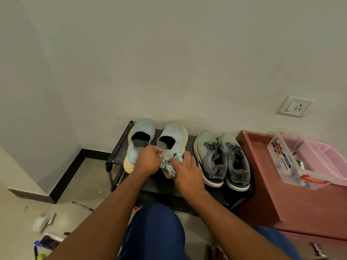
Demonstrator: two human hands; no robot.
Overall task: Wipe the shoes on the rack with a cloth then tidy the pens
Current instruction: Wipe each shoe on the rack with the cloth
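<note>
Two pale blue slip-on shoes, one (139, 132) on the left and one (175, 132) beside it, stand on a low black rack (120, 141), with a pair of grey lace-up sneakers (221, 158) to their right. My left hand (148, 160) grips the heel collar of the right blue shoe. My right hand (185, 169) holds a crumpled blue-grey cloth (170, 164) against that shoe's heel. Pens lie in a clear plastic box (293, 162) on the red cabinet; most are hidden by the box wall.
A red-brown cabinet (262, 184) stands right of the rack, carrying the clear box and a pink basket (324, 156). A wall socket (295, 106) is above it. Loose items, a pen (82, 205) and a white packet (42, 222), lie on the floor at left. My blue-trousered knees fill the bottom.
</note>
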